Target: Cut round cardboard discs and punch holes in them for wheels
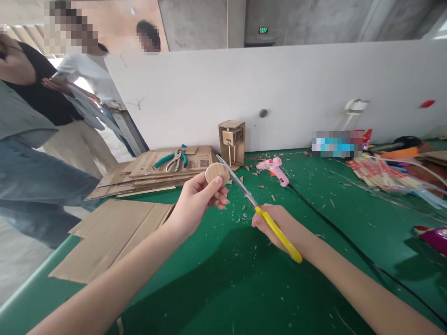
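Note:
Between the thumb and fingers of my left hand [197, 200] is a small round cardboard disc [215, 174], held up above the table. My right hand [275, 223] is closed on a pair of scissors [275, 232] with yellow handles. Their metal blades point up and to the left, close by the disc's right edge; whether they touch it I cannot tell. Behind the disc stands a small cardboard box [232, 144] with sticks and a cardboard piece inside. Small cardboard scraps [254, 173] lie around its foot.
A pink glue gun [274, 170] with a black cord lies right of the box. Pliers [174, 159] rest on stacked cardboard [139, 170] at left, with a loose sheet [115, 232] nearer. Bagged sticks [377, 174] lie at right on the green table [223, 288]. People stand beyond the left edge.

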Demonstrator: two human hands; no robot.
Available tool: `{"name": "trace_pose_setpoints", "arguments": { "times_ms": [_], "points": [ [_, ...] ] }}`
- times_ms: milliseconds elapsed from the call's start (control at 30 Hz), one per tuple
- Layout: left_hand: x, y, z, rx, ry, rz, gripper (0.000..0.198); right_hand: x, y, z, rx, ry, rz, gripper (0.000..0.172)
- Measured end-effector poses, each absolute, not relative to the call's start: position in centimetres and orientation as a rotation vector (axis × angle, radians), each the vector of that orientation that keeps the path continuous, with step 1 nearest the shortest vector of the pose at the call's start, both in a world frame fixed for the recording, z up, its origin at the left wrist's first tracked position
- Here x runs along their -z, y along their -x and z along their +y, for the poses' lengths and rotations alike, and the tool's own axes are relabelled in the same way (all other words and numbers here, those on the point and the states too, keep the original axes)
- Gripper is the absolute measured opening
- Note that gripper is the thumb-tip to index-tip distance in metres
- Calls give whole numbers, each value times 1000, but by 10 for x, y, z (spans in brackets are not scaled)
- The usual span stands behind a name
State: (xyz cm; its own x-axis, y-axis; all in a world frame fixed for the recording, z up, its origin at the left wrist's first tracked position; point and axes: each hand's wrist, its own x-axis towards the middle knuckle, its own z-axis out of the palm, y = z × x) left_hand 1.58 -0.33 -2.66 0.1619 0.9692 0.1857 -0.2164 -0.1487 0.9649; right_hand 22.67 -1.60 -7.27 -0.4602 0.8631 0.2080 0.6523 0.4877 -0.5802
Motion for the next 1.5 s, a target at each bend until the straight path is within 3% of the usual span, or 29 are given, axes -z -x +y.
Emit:
{"name": "trace_pose_setpoints", "arguments": {
  "times_ms": [367, 567, 1500],
  "points": [
    [28, -17, -5, -1275, -1253, 810, 20, 75, -224, -16, -554, 1361, -2219, 52],
    [25, -12, -1, -1284, -1320, 866, 19, 72, -230, -16, -747, 1371, -2116, 59],
    [22, -12, -3, -1376, -1441, 899, 20, 63, -235, -13, -706, 1024, -2359, 57]
  ]
}}
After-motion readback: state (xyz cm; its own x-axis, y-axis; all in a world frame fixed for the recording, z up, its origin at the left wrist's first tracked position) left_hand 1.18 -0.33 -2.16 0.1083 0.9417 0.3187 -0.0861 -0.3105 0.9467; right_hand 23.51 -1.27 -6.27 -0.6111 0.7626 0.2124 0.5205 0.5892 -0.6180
